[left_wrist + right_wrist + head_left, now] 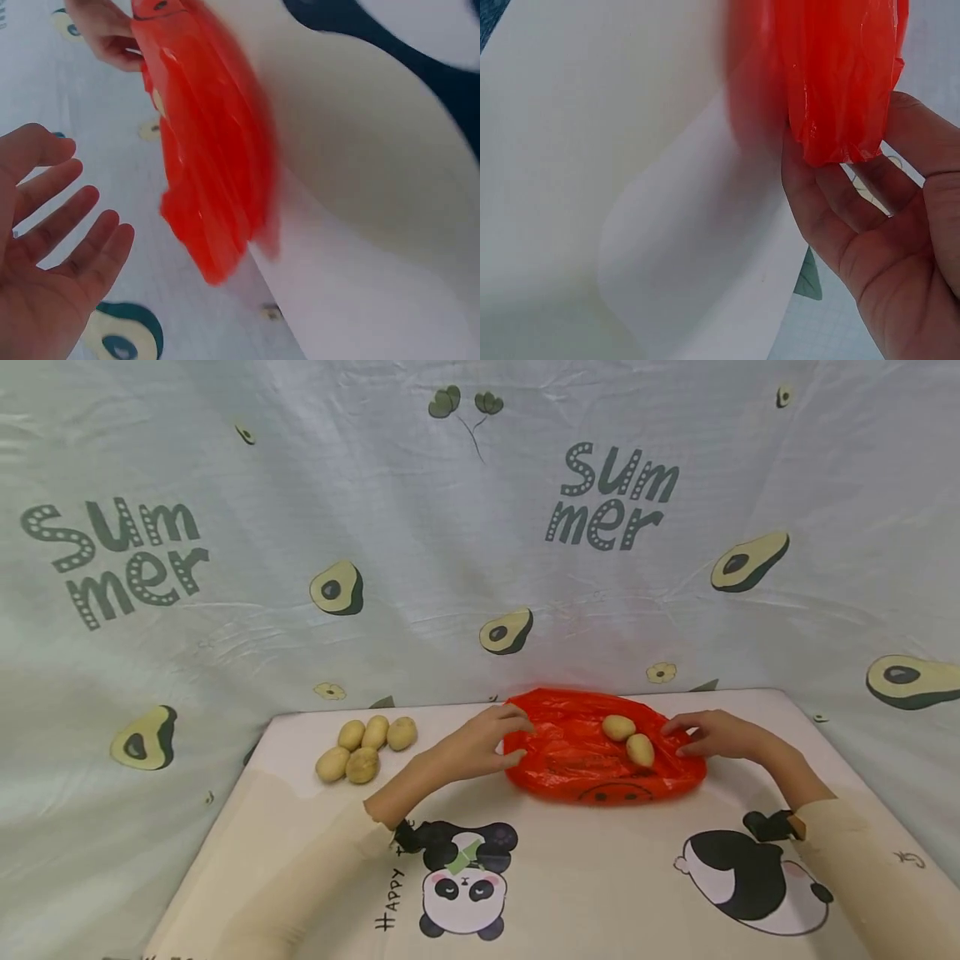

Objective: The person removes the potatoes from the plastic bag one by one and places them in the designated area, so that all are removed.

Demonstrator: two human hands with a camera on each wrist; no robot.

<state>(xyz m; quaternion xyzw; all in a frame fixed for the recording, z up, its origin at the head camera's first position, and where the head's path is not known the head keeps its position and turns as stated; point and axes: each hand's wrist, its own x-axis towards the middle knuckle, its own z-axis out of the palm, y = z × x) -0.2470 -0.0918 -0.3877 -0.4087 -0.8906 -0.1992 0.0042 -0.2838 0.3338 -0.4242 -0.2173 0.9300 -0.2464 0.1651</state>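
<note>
A red plastic bag [562, 735] with a printed smiley face lies on the table, and two potatoes [618, 727] show at its top right. My left hand [483, 743] is beside the bag's left end, thumb and fingers spread apart. In the left wrist view, the left hand [64, 240] holds nothing, with a gap to the bag [210, 150]. At the other end my right hand [712, 735] grips the bag. The right wrist view shows that hand [877, 217] with thumb and fingers on either side of the bag's end [847, 90]; some fingertips are hidden behind it.
Several loose potatoes [363, 766] sit in a group on the table's left side. The pale table cover [585, 885] carries panda prints. Behind the table hangs a light curtain [420, 527] with avocado prints, close to its back edge.
</note>
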